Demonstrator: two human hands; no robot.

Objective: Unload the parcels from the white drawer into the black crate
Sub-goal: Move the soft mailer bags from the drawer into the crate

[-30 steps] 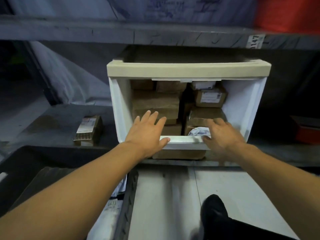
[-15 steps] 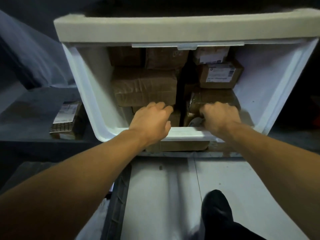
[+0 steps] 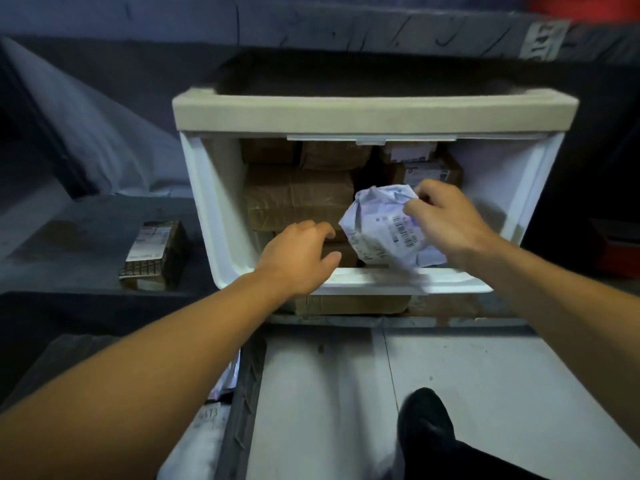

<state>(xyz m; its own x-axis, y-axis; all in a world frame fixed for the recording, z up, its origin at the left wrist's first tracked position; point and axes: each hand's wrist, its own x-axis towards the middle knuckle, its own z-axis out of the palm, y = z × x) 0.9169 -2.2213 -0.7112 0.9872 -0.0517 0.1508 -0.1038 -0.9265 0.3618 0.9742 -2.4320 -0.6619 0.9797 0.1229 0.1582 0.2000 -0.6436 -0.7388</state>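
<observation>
Right hand [image 3: 446, 221] pinching white bag [image 3: 381, 230] above drawer [image 3: 363, 284], left hand [image 3: 298, 258] loose and empty — lift clear, then swing to crate [image 3: 242, 386]

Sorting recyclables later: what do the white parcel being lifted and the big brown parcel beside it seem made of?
White parcel: apparently thin plastic mailer film, crumpled and slightly glossy. Big brown parcel: apparently cardboard or kraft paper under clear wrap, given its wrinkled sheen.

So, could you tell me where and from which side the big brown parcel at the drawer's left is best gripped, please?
Probably by its near long edge, coming from above and the front with the left hand. The big brown parcel lies flat on top of its stack, broad face up, tight to the white drawer wall, so its far sides look hard to reach.
</observation>
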